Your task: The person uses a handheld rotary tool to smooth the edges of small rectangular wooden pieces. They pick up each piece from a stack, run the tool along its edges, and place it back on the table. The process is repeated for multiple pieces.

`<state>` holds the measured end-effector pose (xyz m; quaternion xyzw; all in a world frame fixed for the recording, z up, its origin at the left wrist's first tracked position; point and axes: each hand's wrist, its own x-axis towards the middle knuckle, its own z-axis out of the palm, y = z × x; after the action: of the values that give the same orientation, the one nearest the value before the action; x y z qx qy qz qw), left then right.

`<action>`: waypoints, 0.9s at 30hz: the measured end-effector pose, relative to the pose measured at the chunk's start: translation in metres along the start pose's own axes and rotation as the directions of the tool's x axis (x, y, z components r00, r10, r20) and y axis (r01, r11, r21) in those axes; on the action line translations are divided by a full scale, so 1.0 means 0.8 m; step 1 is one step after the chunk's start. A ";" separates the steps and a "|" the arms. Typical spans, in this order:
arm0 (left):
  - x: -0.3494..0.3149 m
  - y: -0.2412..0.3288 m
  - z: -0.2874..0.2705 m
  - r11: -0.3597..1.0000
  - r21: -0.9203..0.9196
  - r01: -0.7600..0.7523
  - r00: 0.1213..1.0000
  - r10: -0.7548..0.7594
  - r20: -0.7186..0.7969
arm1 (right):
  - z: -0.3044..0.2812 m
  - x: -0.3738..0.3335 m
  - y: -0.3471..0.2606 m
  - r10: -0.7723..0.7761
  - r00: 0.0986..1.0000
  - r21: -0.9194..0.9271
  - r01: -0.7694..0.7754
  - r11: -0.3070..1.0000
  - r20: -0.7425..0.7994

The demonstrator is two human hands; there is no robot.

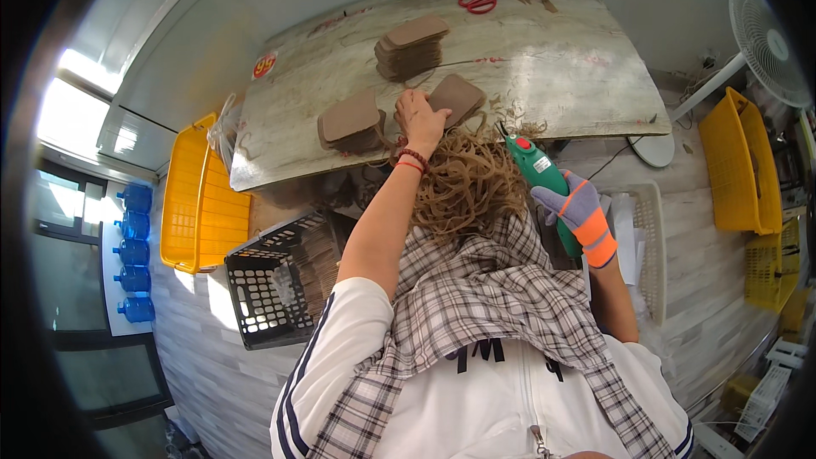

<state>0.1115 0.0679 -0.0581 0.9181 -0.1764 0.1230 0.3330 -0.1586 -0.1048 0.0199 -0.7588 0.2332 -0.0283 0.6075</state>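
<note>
My bare left hand (pixel 419 121) reaches onto the worn tabletop (pixel 544 68) and rests on a flat brown piece (pixel 459 95) lying there; beaded bracelets circle its wrist. My right hand (pixel 576 208), in a grey and orange glove, grips a green handheld power tool (pixel 541 172) with a red button, its tip pointing toward the table edge. A heap of curly brown shavings (pixel 467 183) lies between my arms on a plaid cloth over my lap. One stack of brown pieces (pixel 350 121) stands left of my left hand, and a taller stack (pixel 411 47) stands farther back.
Red scissors (pixel 478 2) lie at the table's far edge. A black crate (pixel 276 285) holding brown pieces and a yellow crate (pixel 197 195) stand at the left. More yellow baskets (pixel 741 161) and a white fan (pixel 765 38) are at the right. Blue water bottles (pixel 133 251) line the far left.
</note>
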 end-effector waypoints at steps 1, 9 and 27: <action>0.001 -0.002 -0.001 0.999 -0.003 0.037 0.998 -0.037 0.044 | 0.001 0.000 0.001 0.009 1.000 0.021 -0.009 1.000 0.015; -0.008 0.006 -0.005 0.999 0.043 0.030 0.998 -0.032 0.051 | 0.006 -0.002 -0.004 0.015 1.000 0.006 -0.015 1.000 0.022; -0.036 0.119 -0.076 -0.645 -0.724 0.244 0.852 -0.214 0.478 | 0.015 0.005 -0.025 -0.042 0.992 0.100 0.054 0.994 -0.120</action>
<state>0.0404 0.0460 0.0317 0.1477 0.0661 -0.1993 0.9665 -0.1447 -0.0923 0.0344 -0.7289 0.2485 -0.0995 0.6301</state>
